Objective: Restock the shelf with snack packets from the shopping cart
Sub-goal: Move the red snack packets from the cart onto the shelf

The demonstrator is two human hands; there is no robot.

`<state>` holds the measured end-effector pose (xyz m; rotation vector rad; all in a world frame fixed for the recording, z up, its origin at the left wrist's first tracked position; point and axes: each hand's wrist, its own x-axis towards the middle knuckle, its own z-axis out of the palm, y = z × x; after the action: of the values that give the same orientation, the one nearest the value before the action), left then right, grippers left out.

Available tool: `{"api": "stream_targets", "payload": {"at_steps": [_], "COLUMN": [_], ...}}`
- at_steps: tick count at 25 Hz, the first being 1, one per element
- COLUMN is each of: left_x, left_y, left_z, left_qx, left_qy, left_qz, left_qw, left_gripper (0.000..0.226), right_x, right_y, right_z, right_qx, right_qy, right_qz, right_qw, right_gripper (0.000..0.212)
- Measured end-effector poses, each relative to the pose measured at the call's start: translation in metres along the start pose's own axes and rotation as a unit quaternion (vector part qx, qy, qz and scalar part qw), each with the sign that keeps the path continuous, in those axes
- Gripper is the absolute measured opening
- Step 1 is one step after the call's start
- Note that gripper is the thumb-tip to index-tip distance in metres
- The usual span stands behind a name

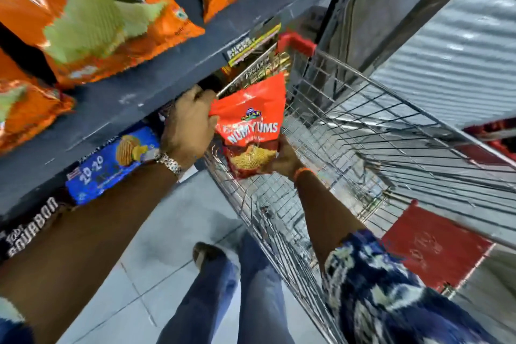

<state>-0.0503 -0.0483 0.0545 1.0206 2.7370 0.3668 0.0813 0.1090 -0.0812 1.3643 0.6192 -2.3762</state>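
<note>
A red snack packet marked NUMYUMS is held between both hands, just over the left rim of the wire shopping cart. My left hand grips its top left corner, close under the dark shelf edge. My right hand cups its bottom end from below. Behind the red packet, more packets stick up against the shelf edge. The cart's basket looks bare of packets where I can see into it.
Large orange chip bags lie on the upper shelf. Below it sit a blue biscuit pack and a dark Bourbon pack. The cart has red corner guards and a red seat flap. Tiled floor and my legs are underneath.
</note>
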Motion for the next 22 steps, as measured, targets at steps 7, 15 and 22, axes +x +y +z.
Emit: {"api": "stream_targets", "payload": {"at_steps": [7, 15, 22], "left_x": [-0.013, -0.023, -0.035], "left_y": [0.014, 0.064, 0.092], "left_z": [-0.008, -0.111, -0.215], "left_qx": [-0.093, -0.233, -0.286], "left_qy": [0.024, 0.174, 0.228], "left_qz": [0.046, 0.078, 0.088], "left_qw": [0.994, 0.954, 0.927], "left_gripper": [0.007, 0.008, 0.017], "right_x": [-0.023, -0.142, -0.275], "right_y": [0.001, -0.013, 0.001], "right_z": [-0.005, -0.019, 0.02], "right_qx": [-0.109, -0.416, -0.425], "right_qy": [-0.008, -0.007, -0.058], "right_qz": [-0.019, -0.289, -0.369], "right_qw": [0.994, 0.862, 0.825], "right_gripper": [0.03, 0.069, 0.058]}}
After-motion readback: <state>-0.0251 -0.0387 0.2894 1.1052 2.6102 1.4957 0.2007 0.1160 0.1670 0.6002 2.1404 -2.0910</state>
